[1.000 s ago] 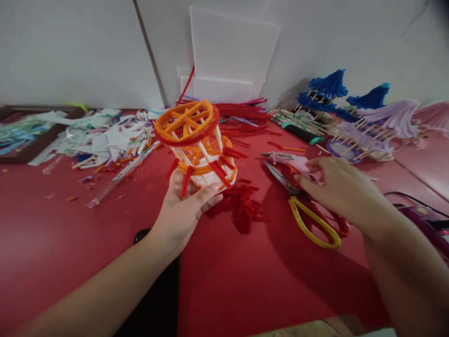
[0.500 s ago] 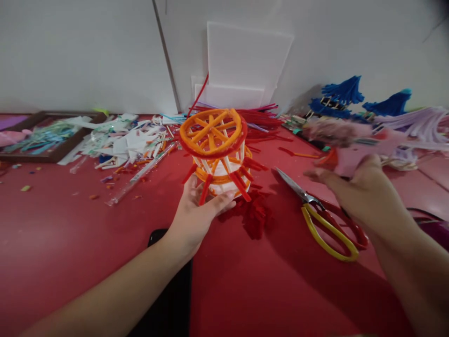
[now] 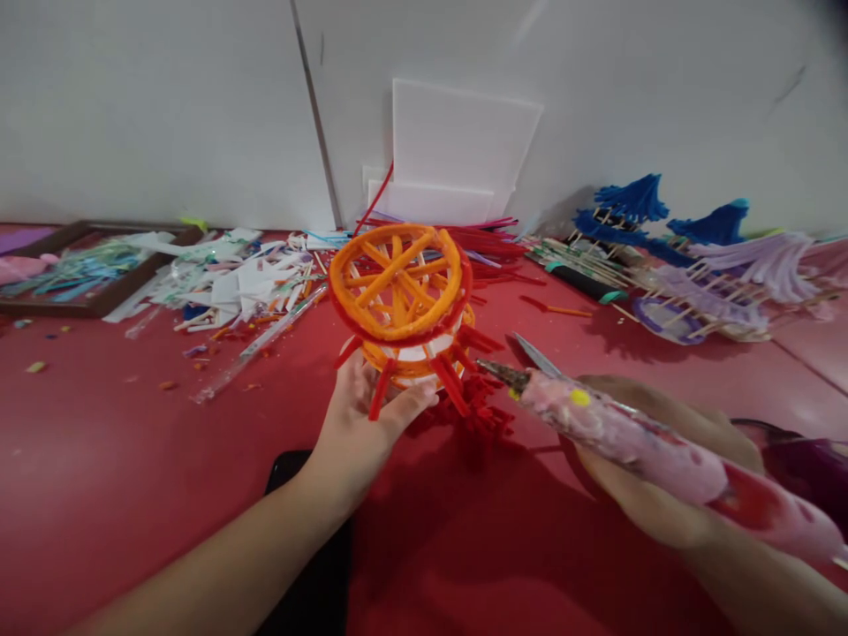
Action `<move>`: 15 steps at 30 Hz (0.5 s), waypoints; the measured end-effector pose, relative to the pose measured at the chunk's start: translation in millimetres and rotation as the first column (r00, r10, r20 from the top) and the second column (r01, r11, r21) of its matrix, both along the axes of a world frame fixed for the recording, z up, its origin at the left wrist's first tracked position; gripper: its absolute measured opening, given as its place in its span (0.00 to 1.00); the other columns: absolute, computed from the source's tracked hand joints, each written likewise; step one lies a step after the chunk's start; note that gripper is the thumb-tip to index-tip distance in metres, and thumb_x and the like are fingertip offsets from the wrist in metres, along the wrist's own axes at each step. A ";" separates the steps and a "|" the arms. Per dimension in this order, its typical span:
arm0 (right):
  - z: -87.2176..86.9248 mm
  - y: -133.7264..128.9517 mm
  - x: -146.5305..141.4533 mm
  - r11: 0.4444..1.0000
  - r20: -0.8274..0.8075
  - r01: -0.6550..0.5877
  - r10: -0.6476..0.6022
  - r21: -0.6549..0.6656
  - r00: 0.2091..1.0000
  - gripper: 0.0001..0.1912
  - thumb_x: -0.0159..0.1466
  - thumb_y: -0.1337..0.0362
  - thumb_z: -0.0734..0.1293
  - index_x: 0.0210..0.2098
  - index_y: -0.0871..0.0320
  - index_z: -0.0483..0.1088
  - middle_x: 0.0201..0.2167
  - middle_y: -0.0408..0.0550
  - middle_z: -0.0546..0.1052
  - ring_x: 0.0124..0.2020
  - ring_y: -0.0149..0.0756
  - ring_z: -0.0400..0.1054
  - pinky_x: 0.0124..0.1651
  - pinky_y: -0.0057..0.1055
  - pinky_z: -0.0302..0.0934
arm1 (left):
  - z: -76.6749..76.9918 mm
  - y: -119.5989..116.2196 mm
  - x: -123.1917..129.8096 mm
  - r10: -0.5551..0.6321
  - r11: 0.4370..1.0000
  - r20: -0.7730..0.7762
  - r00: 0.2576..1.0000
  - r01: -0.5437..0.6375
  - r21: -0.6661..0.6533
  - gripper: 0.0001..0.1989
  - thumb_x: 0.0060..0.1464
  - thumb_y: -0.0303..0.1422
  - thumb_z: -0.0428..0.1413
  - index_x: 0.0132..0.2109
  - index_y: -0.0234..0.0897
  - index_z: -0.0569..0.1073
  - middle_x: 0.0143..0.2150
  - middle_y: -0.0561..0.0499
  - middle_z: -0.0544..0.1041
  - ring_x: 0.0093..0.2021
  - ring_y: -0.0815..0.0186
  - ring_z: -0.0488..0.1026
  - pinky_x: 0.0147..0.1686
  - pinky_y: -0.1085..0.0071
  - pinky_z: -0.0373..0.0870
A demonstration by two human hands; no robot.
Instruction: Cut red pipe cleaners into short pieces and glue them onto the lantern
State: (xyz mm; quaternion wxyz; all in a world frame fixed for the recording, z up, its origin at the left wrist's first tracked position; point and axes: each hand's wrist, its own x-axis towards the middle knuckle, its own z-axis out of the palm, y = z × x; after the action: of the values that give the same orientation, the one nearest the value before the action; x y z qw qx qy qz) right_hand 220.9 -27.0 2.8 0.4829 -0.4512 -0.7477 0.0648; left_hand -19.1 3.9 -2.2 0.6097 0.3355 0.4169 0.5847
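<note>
My left hand (image 3: 364,420) holds the base of a round orange and white frame (image 3: 397,283) made of fuzzy stems, with a spoked orange ring on top, tilted toward me. Short red stems stick out around its lower part. In my right hand (image 3: 649,477) is a pink glue gun (image 3: 616,433), its dark nozzle pointing left, close to the red stems at the frame's right side. Scissors (image 3: 535,355) lie partly hidden behind the gun and my right hand. Cut red pieces (image 3: 487,411) lie just right of the frame's base.
Scraps and plastic wrap (image 3: 245,283) lie at the left beside a brown tray (image 3: 109,296). Blue-roofed models (image 3: 629,208) and a lilac one (image 3: 708,296) stand at the right. A black phone-like object (image 3: 311,565) lies under my left forearm.
My right hand has brought the glue gun from the right toward the frame, now over the scissors. The frame's top has tipped toward me, and the view has shifted slightly.
</note>
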 end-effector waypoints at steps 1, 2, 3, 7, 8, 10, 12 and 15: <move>1.6 -2.0 1.5 0.998 0.062 -0.047 0.044 0.047 0.997 0.10 0.59 0.58 0.68 0.38 0.54 0.76 0.30 0.46 0.81 0.26 0.37 0.76 0.30 0.30 0.71 | -1.0 -0.1 -0.4 -0.003 1.000 -0.011 1.000 0.003 0.013 0.22 0.39 0.29 0.71 0.43 0.42 0.74 0.39 0.54 0.79 0.38 0.67 0.79 0.41 0.72 0.78; 4.0 -3.5 2.4 0.993 0.131 -0.080 0.069 0.082 0.989 0.10 0.60 0.60 0.67 0.40 0.55 0.75 0.32 0.46 0.81 0.29 0.36 0.77 0.33 0.29 0.72 | -1.8 -0.2 -0.6 -0.002 1.000 -0.019 1.000 0.003 0.023 0.21 0.39 0.29 0.71 0.43 0.42 0.75 0.39 0.54 0.79 0.39 0.67 0.79 0.41 0.72 0.77; 6.7 -4.3 2.7 0.989 0.194 -0.098 0.075 0.112 0.978 0.10 0.61 0.63 0.67 0.42 0.56 0.74 0.34 0.46 0.81 0.32 0.36 0.77 0.36 0.28 0.72 | -2.2 -0.2 -0.8 0.000 0.999 -0.025 1.000 0.001 0.032 0.21 0.40 0.30 0.71 0.42 0.42 0.75 0.39 0.54 0.79 0.39 0.67 0.79 0.42 0.72 0.77; 13.8 -2.8 0.6 0.979 0.315 -0.106 0.046 0.177 0.948 0.09 0.62 0.66 0.66 0.43 0.59 0.72 0.36 0.48 0.80 0.36 0.34 0.77 0.40 0.25 0.71 | -0.8 -0.3 -0.6 -0.007 0.998 -0.039 0.999 0.010 0.067 0.20 0.39 0.30 0.71 0.41 0.42 0.75 0.37 0.55 0.79 0.40 0.67 0.78 0.43 0.71 0.76; 14.0 -1.9 0.2 0.978 0.309 -0.107 0.048 0.178 0.950 0.09 0.62 0.65 0.66 0.43 0.59 0.71 0.35 0.48 0.80 0.35 0.34 0.77 0.39 0.24 0.71 | 0.0 -0.7 -0.4 -0.014 0.997 -0.044 0.999 0.017 0.074 0.19 0.40 0.30 0.71 0.41 0.41 0.75 0.36 0.55 0.79 0.39 0.67 0.78 0.42 0.71 0.76; 13.4 -0.6 -0.1 0.978 0.311 -0.105 0.045 0.179 0.949 0.09 0.62 0.65 0.67 0.42 0.59 0.71 0.34 0.47 0.79 0.33 0.32 0.77 0.36 0.24 0.70 | 2.0 -1.6 0.2 -0.024 0.997 -0.049 0.998 0.028 0.079 0.19 0.40 0.30 0.71 0.40 0.42 0.75 0.35 0.55 0.79 0.39 0.67 0.78 0.41 0.72 0.75; 12.7 -0.1 0.3 0.976 0.328 -0.101 0.034 0.191 0.944 0.08 0.62 0.66 0.67 0.41 0.58 0.71 0.33 0.45 0.79 0.32 0.31 0.76 0.35 0.24 0.70 | 3.7 -2.2 0.9 -0.040 0.996 -0.051 0.998 0.044 0.081 0.18 0.41 0.29 0.70 0.40 0.42 0.76 0.36 0.55 0.79 0.40 0.67 0.78 0.41 0.73 0.75; 11.8 -0.2 1.0 0.971 0.347 -0.108 0.028 0.212 0.937 0.09 0.61 0.68 0.67 0.42 0.59 0.70 0.34 0.45 0.79 0.31 0.30 0.75 0.34 0.23 0.70 | 4.8 -1.9 2.0 -0.055 0.993 -0.058 0.997 0.060 0.105 0.15 0.42 0.28 0.69 0.38 0.42 0.76 0.37 0.56 0.79 0.41 0.68 0.77 0.43 0.73 0.75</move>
State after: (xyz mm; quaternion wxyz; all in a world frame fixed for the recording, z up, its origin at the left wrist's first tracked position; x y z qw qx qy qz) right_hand 221.9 -27.2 14.6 0.3919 -0.3708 -0.8378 -0.0838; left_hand -17.1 2.0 2.7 0.5958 0.3954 0.3917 0.5790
